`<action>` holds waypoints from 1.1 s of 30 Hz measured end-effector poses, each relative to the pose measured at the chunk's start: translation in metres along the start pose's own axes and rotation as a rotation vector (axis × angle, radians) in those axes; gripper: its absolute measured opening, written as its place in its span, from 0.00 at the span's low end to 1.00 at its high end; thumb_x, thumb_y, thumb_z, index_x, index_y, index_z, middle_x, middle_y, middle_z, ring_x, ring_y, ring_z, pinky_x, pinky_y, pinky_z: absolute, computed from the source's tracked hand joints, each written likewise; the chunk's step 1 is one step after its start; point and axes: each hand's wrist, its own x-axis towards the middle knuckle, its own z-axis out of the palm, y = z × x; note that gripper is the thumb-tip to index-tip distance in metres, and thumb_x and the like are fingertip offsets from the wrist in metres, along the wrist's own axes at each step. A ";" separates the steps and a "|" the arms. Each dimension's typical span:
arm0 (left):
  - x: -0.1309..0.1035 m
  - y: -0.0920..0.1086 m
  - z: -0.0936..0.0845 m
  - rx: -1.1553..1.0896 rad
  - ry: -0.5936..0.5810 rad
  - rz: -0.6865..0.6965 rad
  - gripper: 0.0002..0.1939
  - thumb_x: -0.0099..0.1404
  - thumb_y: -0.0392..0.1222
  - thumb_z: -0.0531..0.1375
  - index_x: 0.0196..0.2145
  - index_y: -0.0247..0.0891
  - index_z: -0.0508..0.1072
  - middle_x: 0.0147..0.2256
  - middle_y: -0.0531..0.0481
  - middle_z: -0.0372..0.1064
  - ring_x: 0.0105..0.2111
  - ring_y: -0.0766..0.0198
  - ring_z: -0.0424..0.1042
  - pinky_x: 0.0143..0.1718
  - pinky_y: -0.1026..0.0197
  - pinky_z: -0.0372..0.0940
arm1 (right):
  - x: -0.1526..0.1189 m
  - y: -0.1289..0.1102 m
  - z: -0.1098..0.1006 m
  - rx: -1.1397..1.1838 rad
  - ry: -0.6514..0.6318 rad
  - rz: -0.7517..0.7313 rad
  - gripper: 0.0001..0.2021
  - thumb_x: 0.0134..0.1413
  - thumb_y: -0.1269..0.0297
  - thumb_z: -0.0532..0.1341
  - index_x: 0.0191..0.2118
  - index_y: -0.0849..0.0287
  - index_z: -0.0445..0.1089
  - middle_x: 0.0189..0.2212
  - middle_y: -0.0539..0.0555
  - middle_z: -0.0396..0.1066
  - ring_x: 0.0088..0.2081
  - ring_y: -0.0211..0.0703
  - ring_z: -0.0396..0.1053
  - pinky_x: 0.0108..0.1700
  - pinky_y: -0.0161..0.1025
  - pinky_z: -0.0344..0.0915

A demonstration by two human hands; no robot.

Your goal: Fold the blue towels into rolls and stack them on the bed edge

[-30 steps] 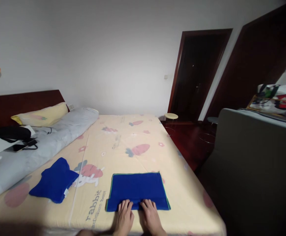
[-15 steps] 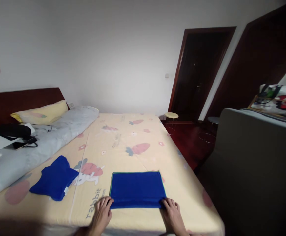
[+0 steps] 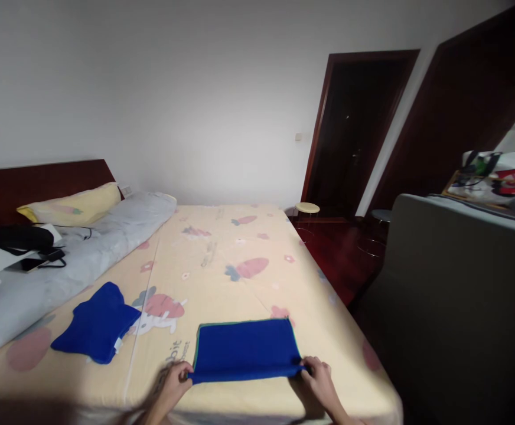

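Observation:
A blue cloth with a green-stitched border lies on the bed in front of me, its near edge doubled over into a narrow strip. My left hand pinches the near left corner of that strip. At the opposite end, my right hand is closed on the near right corner. The strip is stretched between both hands. Off to the left rests a star-shaped blue fabric piece with a small white tag, apart from my hands.
A grey quilt runs along the headboard side, with a yellow pillow, a black bag and a phone there. A dark panel stands right of the bed. Beyond the bed is a round stool.
Both hands have moved slightly outward, pulling the near corners apart. The cloth has shifted a little toward me, and its folded strip looks narrower and tauter.

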 end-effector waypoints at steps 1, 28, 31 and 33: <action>0.004 -0.002 0.002 -0.024 0.000 -0.023 0.08 0.49 0.32 0.56 0.26 0.41 0.74 0.20 0.60 0.64 0.25 0.65 0.67 0.29 0.65 0.60 | 0.003 0.001 0.002 0.005 0.007 0.012 0.13 0.48 0.60 0.50 0.32 0.53 0.71 0.33 0.52 0.75 0.38 0.49 0.70 0.47 0.45 0.59; -0.013 0.027 0.081 0.494 0.232 0.333 0.24 0.60 0.34 0.51 0.53 0.45 0.70 0.53 0.49 0.71 0.54 0.57 0.66 0.54 0.52 0.61 | -0.009 -0.030 0.062 -0.301 -0.039 -0.310 0.26 0.49 0.74 0.52 0.55 0.53 0.65 0.55 0.55 0.68 0.55 0.49 0.63 0.56 0.47 0.51; -0.016 -0.005 0.054 0.543 0.247 0.316 0.26 0.60 0.33 0.51 0.54 0.48 0.69 0.53 0.52 0.71 0.53 0.57 0.66 0.56 0.51 0.58 | -0.009 0.010 0.045 -0.349 0.030 -0.299 0.25 0.49 0.74 0.51 0.55 0.53 0.65 0.54 0.56 0.68 0.53 0.49 0.64 0.53 0.47 0.53; -0.016 -0.013 0.044 0.564 0.233 0.314 0.27 0.59 0.32 0.51 0.54 0.50 0.69 0.53 0.53 0.71 0.53 0.59 0.66 0.56 0.52 0.56 | -0.009 0.019 0.041 -0.353 0.064 -0.302 0.24 0.50 0.73 0.52 0.54 0.52 0.65 0.53 0.56 0.69 0.52 0.48 0.65 0.51 0.46 0.54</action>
